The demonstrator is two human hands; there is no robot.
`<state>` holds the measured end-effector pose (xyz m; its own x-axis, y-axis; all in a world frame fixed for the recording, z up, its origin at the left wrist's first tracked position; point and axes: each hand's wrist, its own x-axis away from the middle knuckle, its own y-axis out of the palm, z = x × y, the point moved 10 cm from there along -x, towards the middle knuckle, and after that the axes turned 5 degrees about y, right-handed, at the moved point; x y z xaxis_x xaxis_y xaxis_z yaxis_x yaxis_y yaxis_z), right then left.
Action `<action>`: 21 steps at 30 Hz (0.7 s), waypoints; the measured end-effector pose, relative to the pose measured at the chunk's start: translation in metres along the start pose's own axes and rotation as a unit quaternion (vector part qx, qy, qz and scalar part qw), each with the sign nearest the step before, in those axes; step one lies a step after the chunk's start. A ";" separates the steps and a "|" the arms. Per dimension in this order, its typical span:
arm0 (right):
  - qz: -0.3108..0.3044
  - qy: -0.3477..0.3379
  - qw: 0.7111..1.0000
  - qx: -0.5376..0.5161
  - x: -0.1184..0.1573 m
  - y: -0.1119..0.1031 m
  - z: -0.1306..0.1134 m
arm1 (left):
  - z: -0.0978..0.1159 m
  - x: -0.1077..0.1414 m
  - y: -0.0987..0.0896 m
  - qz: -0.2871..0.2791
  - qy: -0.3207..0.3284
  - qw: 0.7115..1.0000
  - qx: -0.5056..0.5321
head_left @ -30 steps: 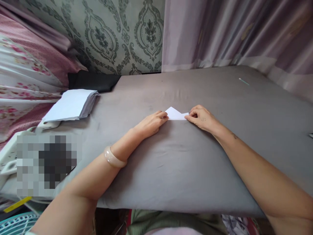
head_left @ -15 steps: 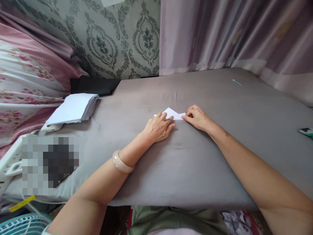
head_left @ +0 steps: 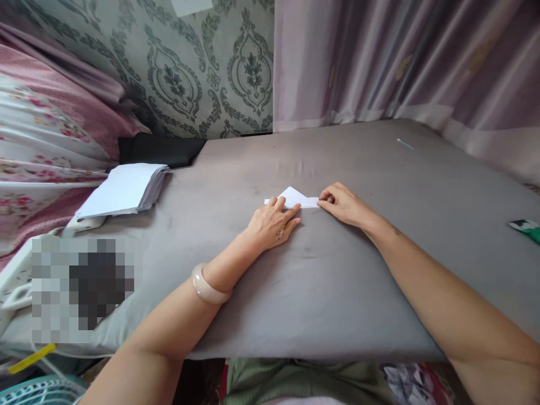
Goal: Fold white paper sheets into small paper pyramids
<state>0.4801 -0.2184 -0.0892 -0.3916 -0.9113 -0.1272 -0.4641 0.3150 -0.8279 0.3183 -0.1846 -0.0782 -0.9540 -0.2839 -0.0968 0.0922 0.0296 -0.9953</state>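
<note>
A small folded sheet of white paper (head_left: 292, 198) lies on the grey-covered surface. It has a peaked triangle in the middle and a narrow strip along the bottom that sticks out at both sides. My left hand (head_left: 276, 222), with a pale bangle on its wrist, rests over the paper's left part, fingers apart and pressing it down. At the right end of the strip, the thumb and forefinger of my right hand (head_left: 340, 203) pinch the paper. My left fingers hide part of the fold.
A stack of white paper (head_left: 122, 188) sits at the left, in front of a black folded item (head_left: 162, 149). A thin stick (head_left: 405, 144) lies at the far right, and a green packet (head_left: 527, 228) at the right edge. Curtains (head_left: 358, 62) hang behind.
My right hand's pinch has shifted slightly, and the right end of the strip now looks straighter and more level. My left hand stays on the paper.
</note>
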 end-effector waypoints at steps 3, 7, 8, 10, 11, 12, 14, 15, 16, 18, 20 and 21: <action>0.040 -0.018 0.999 0.006 0.005 -0.006 -0.017 | 0.001 0.000 0.000 0.001 0.002 1.000 -0.004; 0.028 -0.123 0.991 0.036 0.022 0.010 -0.067 | 0.003 -0.002 0.001 -0.001 0.003 1.000 -0.009; 0.007 -0.133 0.990 0.056 0.027 0.019 -0.076 | 0.003 -0.002 0.001 0.000 0.003 1.000 -0.008; -0.014 -0.134 0.985 0.105 0.035 0.030 -0.085 | 0.003 -0.002 0.001 0.005 0.003 1.000 -0.005; -0.021 -0.132 0.983 0.123 0.038 0.033 -0.087 | 0.002 -0.001 0.001 0.007 0.004 1.000 -0.001; -0.022 -0.131 0.982 0.137 0.040 0.034 -0.088 | 0.001 -0.001 0.000 0.009 0.008 1.000 0.005; -0.021 -0.133 0.979 0.151 0.043 0.034 -0.089 | -0.002 0.003 0.001 0.007 0.019 1.000 0.022; -0.020 -0.136 0.978 0.157 0.044 0.033 -0.090 | -0.003 0.004 0.001 0.006 0.025 0.999 0.031; -0.017 -0.138 0.977 0.165 0.045 0.033 -0.090 | -0.005 0.007 0.001 0.005 0.028 0.999 0.039; -0.015 -0.139 0.973 0.183 0.046 0.034 -0.091 | -0.009 0.011 0.001 0.007 0.022 0.999 0.044; -0.013 -0.137 0.971 0.196 0.046 0.035 -0.092 | -0.013 0.014 0.001 0.009 -0.001 0.999 0.031; -0.011 -0.134 0.971 0.197 0.046 0.035 -0.093 | -0.015 0.016 0.001 0.009 -0.016 1.000 0.021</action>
<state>0.3724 -0.2249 -0.0734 -0.1391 -0.9698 -0.2005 -0.1091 0.2162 -0.9702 0.2984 -0.1744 -0.0803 -0.9428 -0.3135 -0.1135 0.1212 -0.0053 -0.9926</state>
